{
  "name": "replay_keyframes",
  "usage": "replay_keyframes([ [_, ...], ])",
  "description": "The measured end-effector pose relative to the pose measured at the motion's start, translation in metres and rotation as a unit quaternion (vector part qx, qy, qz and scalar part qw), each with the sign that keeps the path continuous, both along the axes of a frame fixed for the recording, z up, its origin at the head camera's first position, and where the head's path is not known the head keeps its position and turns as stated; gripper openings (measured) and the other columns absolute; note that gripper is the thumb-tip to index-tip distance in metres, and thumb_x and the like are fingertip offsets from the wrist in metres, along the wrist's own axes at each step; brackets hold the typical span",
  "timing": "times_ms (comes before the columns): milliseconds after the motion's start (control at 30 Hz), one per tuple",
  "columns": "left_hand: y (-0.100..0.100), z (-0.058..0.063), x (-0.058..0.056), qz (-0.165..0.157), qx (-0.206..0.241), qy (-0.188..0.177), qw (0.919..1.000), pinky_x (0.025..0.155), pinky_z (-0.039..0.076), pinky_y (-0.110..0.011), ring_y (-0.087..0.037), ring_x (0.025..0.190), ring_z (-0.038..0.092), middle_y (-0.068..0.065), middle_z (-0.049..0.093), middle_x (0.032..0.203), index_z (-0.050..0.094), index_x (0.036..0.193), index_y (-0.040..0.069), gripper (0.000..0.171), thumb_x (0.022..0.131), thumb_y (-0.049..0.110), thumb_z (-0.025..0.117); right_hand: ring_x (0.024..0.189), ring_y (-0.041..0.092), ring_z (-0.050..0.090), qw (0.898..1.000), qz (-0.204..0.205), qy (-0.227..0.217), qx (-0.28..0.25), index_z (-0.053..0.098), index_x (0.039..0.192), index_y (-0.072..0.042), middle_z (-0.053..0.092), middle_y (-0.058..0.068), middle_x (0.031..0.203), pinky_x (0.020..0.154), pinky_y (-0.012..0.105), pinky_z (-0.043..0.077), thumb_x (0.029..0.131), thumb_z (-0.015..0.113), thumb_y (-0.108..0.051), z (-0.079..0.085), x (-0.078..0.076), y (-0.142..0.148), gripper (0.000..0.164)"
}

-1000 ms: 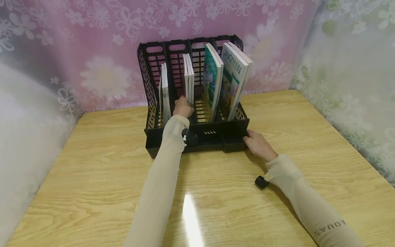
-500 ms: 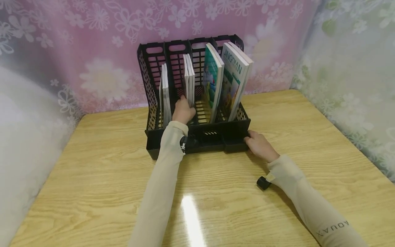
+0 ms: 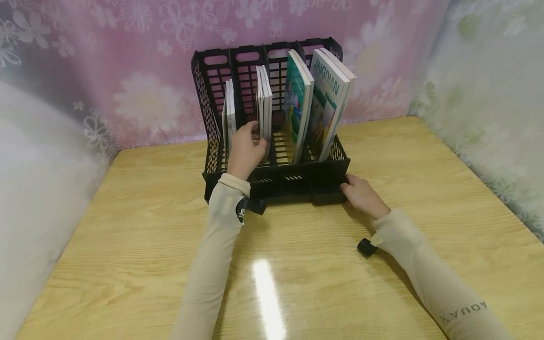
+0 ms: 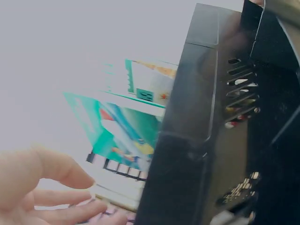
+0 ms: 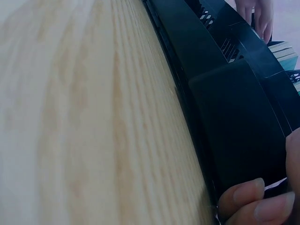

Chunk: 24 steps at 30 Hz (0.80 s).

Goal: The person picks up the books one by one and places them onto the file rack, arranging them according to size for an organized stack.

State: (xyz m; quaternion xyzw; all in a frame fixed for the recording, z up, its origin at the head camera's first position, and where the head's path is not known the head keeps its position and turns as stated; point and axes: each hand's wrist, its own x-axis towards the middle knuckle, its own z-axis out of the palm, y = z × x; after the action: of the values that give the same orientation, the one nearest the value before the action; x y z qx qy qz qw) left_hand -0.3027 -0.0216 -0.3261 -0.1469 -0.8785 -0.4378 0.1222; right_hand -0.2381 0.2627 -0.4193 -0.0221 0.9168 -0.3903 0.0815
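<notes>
In the head view, a black file rack (image 3: 297, 177) holds several books upright between its dividers. My left hand (image 3: 246, 151) reaches into the second compartment from the left, beside thin white-edged books (image 3: 264, 111). The left wrist view shows its thumb and fingers (image 4: 77, 176) apart, fingertips right at the pale book edges. My right hand (image 3: 364, 196) grips the rack's front right corner. In the right wrist view its fingertips (image 5: 272, 208) curl at the end of the black front tray (image 5: 234, 126), with the thumb partly cut off at the frame's edge.
A green-covered book (image 3: 297, 101) and a "JINGDIAN" book (image 3: 327, 94) lean in the right-hand compartments. Thin books (image 3: 229, 113) stand at the far left. The rack sits on a wooden table (image 3: 144, 226), with a pink flowered curtain (image 3: 140, 75) behind.
My left hand has lifted and drawn back from the bottom of the second compartment. The front tray shows less of its inside. My right hand keeps its grip, and the view has shifted slightly.
</notes>
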Motion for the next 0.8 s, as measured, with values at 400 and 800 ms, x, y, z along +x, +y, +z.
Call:
replay_keyframes([
  [400,-0.059,-0.001,0.025,0.039,-0.02,0.083,0.9956,0.079,0.052,-0.038,-0.026,0.086,0.066,-0.016,0.07,0.101,0.068,0.106,-0.003,0.022,0.09,0.003,0.053,0.044,0.018,0.047,0.999,0.022,-0.034,0.017,0.014,0.146,0.015,0.052,0.007,0.056,0.075,0.039,0.043,0.098,0.027,-0.018,0.01,-0.006,0.008,0.06],
  [800,-0.064,-0.007,0.03,0.059,-0.057,0.094,0.9922,0.078,0.051,-0.041,-0.029,0.089,0.065,-0.017,0.07,0.099,0.068,0.105,-0.003,0.022,0.093,0.01,0.056,0.054,0.026,0.053,0.988,0.013,0.021,0.155,0.053,0.089,-0.002,0.055,0.012,0.065,0.05,0.037,0.039,0.096,0.02,-0.066,0.057,0.009,0.017,0.072],
])
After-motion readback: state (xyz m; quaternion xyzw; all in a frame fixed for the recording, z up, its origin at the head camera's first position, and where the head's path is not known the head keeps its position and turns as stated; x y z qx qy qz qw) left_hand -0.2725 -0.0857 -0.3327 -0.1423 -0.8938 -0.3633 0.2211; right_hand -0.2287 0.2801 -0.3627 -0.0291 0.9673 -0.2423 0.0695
